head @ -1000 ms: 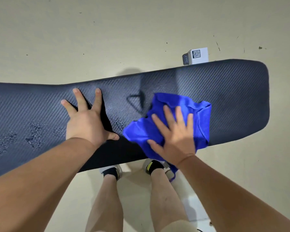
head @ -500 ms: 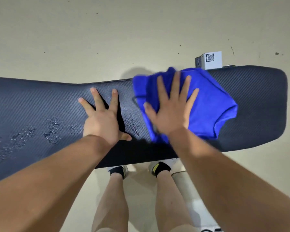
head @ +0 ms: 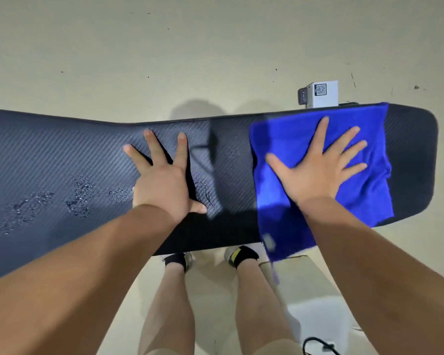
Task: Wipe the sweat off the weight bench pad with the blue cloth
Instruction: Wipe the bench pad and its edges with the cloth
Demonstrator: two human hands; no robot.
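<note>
A long dark bench pad with a woven texture runs across the view. Wet droplet patches lie on its left half, and a few beside my left thumb. My left hand presses flat on the pad's middle, fingers spread. The blue cloth lies spread over the pad's right part, one corner hanging off the near edge. My right hand presses flat on the cloth with straight, spread fingers.
A small white box with a QR code sits on the beige floor just behind the pad's right end. My legs and feet stand at the pad's near edge. A black cable lies at the bottom right.
My right hand has slid the blue cloth from the near middle of the pad up and then rightward toward the right end, and the cloth has spread out. My left hand stays planted.
</note>
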